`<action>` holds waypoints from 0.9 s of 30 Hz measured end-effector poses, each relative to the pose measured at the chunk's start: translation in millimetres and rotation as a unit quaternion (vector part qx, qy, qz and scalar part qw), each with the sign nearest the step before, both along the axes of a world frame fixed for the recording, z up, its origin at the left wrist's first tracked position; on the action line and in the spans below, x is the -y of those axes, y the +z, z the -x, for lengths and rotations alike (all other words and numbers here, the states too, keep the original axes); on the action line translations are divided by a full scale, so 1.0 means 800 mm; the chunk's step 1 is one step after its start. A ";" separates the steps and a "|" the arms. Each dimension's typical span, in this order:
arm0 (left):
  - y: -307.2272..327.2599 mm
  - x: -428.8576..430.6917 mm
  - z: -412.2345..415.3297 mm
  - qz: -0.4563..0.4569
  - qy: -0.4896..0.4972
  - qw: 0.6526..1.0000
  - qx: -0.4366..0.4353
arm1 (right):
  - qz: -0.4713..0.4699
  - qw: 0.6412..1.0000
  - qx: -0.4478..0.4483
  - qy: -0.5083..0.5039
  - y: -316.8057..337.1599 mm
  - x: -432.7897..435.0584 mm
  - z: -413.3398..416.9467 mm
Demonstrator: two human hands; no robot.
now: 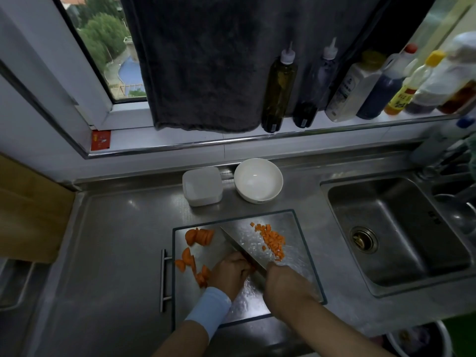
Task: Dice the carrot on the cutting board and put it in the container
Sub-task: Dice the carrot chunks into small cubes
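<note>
Since the carrot slices (199, 236) on the cutting board's (296, 253) left half look stiff and slippery, my curled left hand (231, 273) pins one flat while my right hand (283, 279) grips the knife (238, 244).

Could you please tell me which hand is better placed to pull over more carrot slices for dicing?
Left: the left hand lies right beside the carrot slices, while the right hand grips the knife.
</note>
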State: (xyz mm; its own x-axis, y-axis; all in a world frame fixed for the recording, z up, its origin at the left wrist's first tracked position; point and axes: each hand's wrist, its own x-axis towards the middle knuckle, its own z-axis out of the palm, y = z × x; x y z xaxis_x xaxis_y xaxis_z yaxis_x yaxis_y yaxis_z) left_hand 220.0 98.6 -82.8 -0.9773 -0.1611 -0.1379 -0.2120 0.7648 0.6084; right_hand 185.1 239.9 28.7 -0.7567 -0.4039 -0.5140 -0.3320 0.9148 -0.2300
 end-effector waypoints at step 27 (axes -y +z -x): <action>-0.003 0.000 -0.005 -0.026 0.015 0.999 -0.040 | 0.054 0.998 -0.008 0.027 -0.042 0.003 0.006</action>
